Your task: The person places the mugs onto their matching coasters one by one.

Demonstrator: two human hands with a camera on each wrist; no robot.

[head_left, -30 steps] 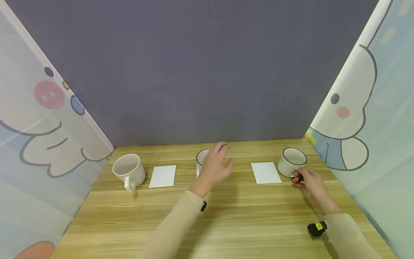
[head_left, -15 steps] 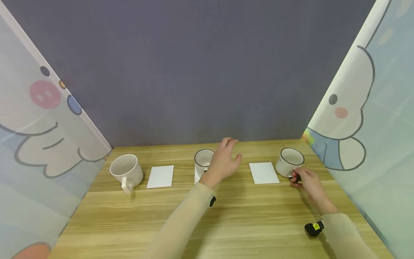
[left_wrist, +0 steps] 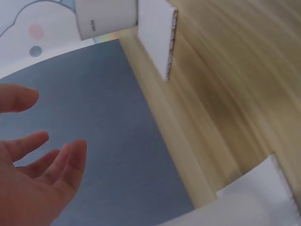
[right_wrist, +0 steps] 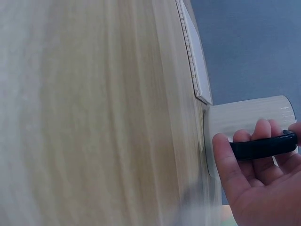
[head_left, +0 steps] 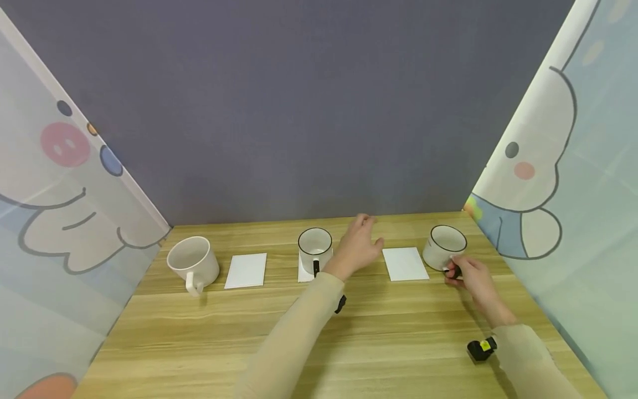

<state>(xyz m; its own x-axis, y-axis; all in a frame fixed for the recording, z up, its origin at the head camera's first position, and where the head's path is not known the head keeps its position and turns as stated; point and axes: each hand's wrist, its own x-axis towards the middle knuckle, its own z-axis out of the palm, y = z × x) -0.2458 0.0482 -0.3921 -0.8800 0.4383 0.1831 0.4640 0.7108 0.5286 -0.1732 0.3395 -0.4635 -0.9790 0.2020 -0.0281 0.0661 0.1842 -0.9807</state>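
White, dark-rimmed right mug (head_left: pixel 440 249): upright on the wooden surface (head_left: pixel 379 349), just beside the right square (head_left: pixel 405 264) | right hand (head_left: pixel 477 281): fingers curled round its black handle (right_wrist: pixel 261 148) | left hand (head_left: pixel 356 249): fingers loosely spread, holding nothing, near the middle mug (head_left: pixel 311 246)

legible text: none. one marking is present: small dark lettering (left_wrist: pixel 93 25) on the outer wall of the white mug (left_wrist: pixel 115 16), at 11 o'clock in the left wrist view; characters too small to read.
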